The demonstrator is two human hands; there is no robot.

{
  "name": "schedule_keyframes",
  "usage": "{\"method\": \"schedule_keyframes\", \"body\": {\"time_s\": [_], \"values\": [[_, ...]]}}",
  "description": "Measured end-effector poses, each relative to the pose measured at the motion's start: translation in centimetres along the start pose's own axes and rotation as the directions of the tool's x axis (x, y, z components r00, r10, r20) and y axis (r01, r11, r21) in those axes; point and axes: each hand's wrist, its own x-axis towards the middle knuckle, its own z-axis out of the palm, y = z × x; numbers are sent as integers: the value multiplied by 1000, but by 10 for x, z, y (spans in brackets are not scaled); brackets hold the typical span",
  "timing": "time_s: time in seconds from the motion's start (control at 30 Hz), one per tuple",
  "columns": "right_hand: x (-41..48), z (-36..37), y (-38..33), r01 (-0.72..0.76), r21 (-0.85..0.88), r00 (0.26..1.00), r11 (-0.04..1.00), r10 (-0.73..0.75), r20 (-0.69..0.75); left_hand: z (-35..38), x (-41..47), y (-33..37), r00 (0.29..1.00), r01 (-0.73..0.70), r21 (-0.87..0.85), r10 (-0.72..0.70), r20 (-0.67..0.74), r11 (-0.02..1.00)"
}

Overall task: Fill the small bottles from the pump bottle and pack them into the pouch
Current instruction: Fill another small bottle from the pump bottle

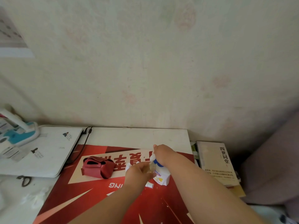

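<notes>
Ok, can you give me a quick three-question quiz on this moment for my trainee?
1. True or false: the right hand rests on top of the pump bottle.
2. What does the left hand hold at the pump's spout? A) a spoon B) a small clear bottle C) a phone
3. Fill in: seen from the person's side, the red pouch lies to the ___ of the pump bottle.

Key: 1 true; 2 B; 3 left.
</notes>
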Motion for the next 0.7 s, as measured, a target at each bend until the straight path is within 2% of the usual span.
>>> {"method": "schedule_keyframes", "body": {"time_s": [0.7], "values": [[-6,0,0,21,-14,999,1000,-22,-34,-4,-6,1,1000,-29,4,29,-3,1000]]}}
